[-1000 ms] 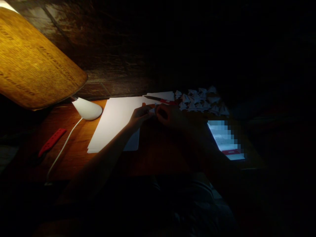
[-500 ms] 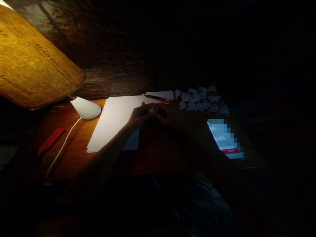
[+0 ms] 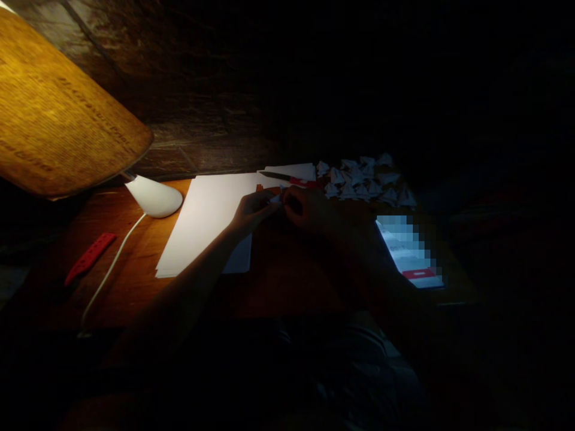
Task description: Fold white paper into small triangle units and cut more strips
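Between my two hands is a small piece of folded paper (image 3: 277,199), mostly covered by fingers. My left hand (image 3: 252,211) pinches it from the left, over the right edge of a stack of white paper sheets (image 3: 215,209). From the other side my right hand (image 3: 308,206) grips the same paper with curled fingers; this hand lies in deep shadow. Just behind the hands, a knife (image 3: 287,178) with a dark blade and red handle rests on smaller white sheets (image 3: 296,170). Several folded paper pieces (image 3: 354,175) stand grouped to the right of it.
A lamp with a printed yellow shade (image 3: 67,114) and white base (image 3: 155,197) stands at the left; its white cable (image 3: 112,269) runs to the front edge. Left of the cable lies a red power strip (image 3: 91,257). A lit phone (image 3: 406,254) lies at the right of the wooden table (image 3: 287,287).
The whole view has shifted very slightly. Both hands stay in nearly the same place on the folded paper, with only tiny finger movement.
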The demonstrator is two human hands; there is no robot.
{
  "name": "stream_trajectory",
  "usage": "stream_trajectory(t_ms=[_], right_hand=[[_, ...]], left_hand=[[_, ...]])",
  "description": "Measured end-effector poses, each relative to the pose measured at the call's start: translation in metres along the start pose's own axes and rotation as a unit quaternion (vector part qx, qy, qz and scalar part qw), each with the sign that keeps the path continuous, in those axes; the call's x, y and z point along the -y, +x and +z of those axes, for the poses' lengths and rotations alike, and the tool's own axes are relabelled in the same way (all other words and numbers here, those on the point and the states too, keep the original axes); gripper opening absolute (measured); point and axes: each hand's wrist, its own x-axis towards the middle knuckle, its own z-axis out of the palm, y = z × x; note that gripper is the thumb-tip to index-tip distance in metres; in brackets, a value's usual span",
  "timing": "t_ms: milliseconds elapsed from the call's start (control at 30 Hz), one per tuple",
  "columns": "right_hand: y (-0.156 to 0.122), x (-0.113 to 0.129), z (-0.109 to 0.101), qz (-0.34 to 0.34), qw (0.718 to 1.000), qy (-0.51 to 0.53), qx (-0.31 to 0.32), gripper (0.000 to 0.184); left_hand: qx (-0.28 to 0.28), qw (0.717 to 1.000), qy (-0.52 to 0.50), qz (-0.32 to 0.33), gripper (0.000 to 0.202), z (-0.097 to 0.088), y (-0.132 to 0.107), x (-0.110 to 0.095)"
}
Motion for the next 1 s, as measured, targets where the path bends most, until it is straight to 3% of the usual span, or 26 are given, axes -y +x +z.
stream_trajectory(t_ms=[400, 633, 1000], right_hand=[[0.0, 0.001, 0.001, 0.009, 1.0, 0.0, -0.002, 0.006], [0.0, 0.001, 0.002, 0.005, 1.0, 0.0, 0.001, 0.007], [0.001, -0.002, 0.007, 0.022, 1.0, -0.018, -0.013, 0.006]], left_hand=[[-0.006, 1.0, -0.004, -0.009, 0.039, 0.003, -0.001, -0.002], [-0.006, 0.998, 0.062, 0.008, 0.029, 0.003, -0.003, -0.008], [0.004, 0.997, 0.073, 0.018, 0.023, 0.003, 0.0, -0.003]])
